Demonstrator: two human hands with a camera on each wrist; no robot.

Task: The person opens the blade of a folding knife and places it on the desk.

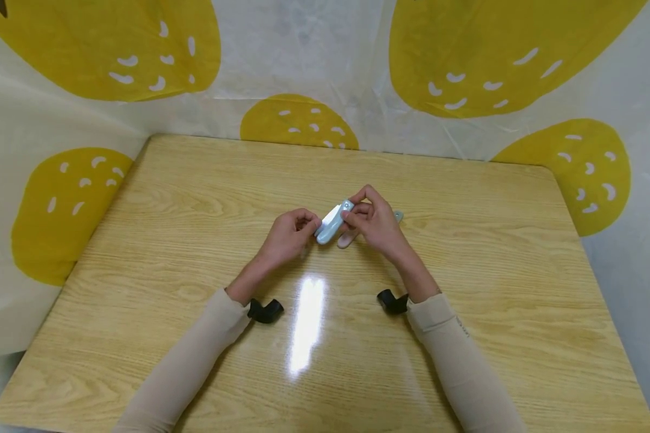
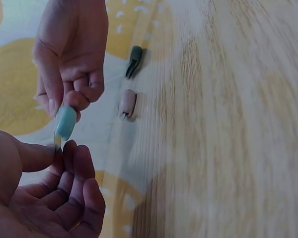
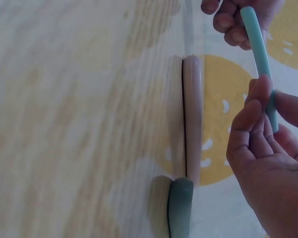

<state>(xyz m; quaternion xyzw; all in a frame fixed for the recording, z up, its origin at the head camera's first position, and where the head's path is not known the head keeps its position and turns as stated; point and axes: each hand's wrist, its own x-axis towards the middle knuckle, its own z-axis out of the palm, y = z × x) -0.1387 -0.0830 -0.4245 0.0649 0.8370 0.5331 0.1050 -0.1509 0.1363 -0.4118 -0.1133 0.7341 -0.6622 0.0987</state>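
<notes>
A light blue folding knife (image 1: pixel 329 232) is held just over the table between both hands, its pale blade partly swung out of the handle. My right hand (image 1: pixel 379 227) pinches the handle near its pivot end between thumb and fingers. On the other side, my left hand (image 1: pixel 288 237) pinches the blade with thumb and forefinger; in the left wrist view the blade (image 2: pixel 57 141) shows beside its thumb. Below and behind the right hand lie a pink folding knife (image 3: pixel 193 109) and a dark green folding knife (image 3: pixel 181 208), the pink one partly hidden in the head view.
The wooden table (image 1: pixel 195 361) reflects a bright strip of light. Behind it hangs a white curtain (image 1: pixel 303 48) with yellow printed shapes, meeting the table's back edge. Black wrist mounts (image 1: pixel 266 311) stick out by the sleeves.
</notes>
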